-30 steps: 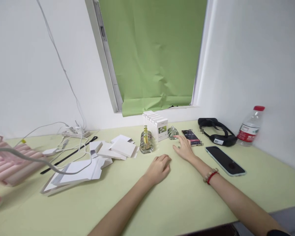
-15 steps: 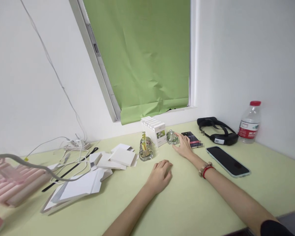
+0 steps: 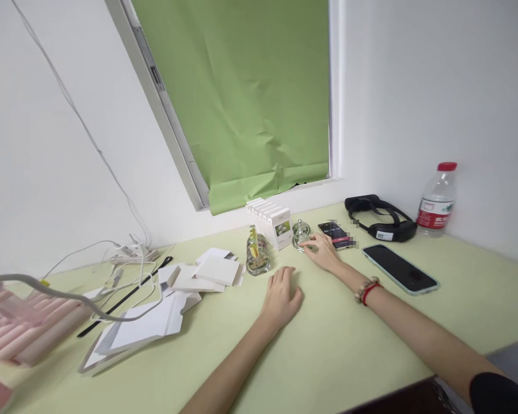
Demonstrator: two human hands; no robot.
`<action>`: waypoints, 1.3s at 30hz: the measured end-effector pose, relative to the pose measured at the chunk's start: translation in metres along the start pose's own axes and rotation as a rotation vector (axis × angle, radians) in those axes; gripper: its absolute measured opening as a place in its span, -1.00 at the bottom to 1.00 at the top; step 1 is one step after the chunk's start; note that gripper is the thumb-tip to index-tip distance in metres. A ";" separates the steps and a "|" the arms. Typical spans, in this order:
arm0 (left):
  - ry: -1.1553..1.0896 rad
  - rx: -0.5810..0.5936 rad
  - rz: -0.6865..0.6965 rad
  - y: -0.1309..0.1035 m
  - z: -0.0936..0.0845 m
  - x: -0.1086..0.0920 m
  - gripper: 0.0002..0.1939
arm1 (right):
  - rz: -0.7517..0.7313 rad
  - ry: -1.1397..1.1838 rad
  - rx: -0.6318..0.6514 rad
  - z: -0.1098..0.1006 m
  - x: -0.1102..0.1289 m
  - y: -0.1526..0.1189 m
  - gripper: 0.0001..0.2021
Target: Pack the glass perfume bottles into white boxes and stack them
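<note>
My left hand (image 3: pixel 280 299) lies on the table with its fingers stretched out and nothing in them. My right hand (image 3: pixel 323 252) reaches to a small clear glass bottle (image 3: pixel 299 244), its fingertips closed at the bottle's upper right side. Right behind that stands a similar glass bottle (image 3: pixel 301 226) with a rounded clear top and greenish tints. Ahead of my left hand is a row of clear glass bottles (image 3: pixel 258 261) with yellow-gold tops. White boxes (image 3: pixel 280 231) with a green picture stand in a row between the two bottle groups.
Opened white cartons (image 3: pixel 149 325) lie left on the table (image 3: pixel 328 339). Behind them are cables and a power strip (image 3: pixel 140 254). A pink ribbed object (image 3: pixel 34 328) sits far left. On the right are a lit phone (image 3: pixel 337 236), a dark phone (image 3: pixel 399 268), a black headset (image 3: pixel 384 221) and a red-capped bottle (image 3: pixel 435 201).
My right fingers have come nearer and closed at the front glass bottle; the one behind it now shows clearly. My left hand has turned slightly, thumb further out. The view has shifted a little.
</note>
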State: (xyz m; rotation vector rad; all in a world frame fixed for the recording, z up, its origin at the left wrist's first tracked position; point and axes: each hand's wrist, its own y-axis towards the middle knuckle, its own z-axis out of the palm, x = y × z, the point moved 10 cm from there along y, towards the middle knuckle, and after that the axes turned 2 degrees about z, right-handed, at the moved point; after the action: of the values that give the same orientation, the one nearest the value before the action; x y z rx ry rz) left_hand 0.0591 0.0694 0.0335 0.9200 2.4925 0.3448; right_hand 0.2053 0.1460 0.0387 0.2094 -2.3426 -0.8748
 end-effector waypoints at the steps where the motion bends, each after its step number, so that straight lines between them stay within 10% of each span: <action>1: 0.002 -0.038 -0.010 0.000 -0.003 0.002 -0.61 | -0.004 0.027 0.001 -0.003 0.003 -0.001 -0.82; 12: -0.264 -0.247 -0.165 0.001 -0.020 0.025 -0.57 | 0.137 0.671 0.110 0.001 0.031 -0.017 -0.60; 22: -0.243 -0.007 -0.003 0.007 0.002 0.004 -0.68 | 0.265 0.062 0.011 -0.028 -0.029 -0.008 -0.81; 31: -0.265 0.072 0.006 0.004 0.008 0.004 -0.63 | 0.070 0.114 0.277 0.020 0.007 -0.024 -0.84; 39: -0.309 -0.107 0.069 0.005 -0.013 -0.002 -0.78 | 0.174 0.526 0.289 0.025 0.034 -0.033 -0.85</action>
State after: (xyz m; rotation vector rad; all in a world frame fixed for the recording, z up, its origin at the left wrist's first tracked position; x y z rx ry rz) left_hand 0.0566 0.0703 0.0473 0.9395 2.1458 0.3273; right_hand 0.1609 0.1224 0.0203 0.3066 -1.9421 -0.3376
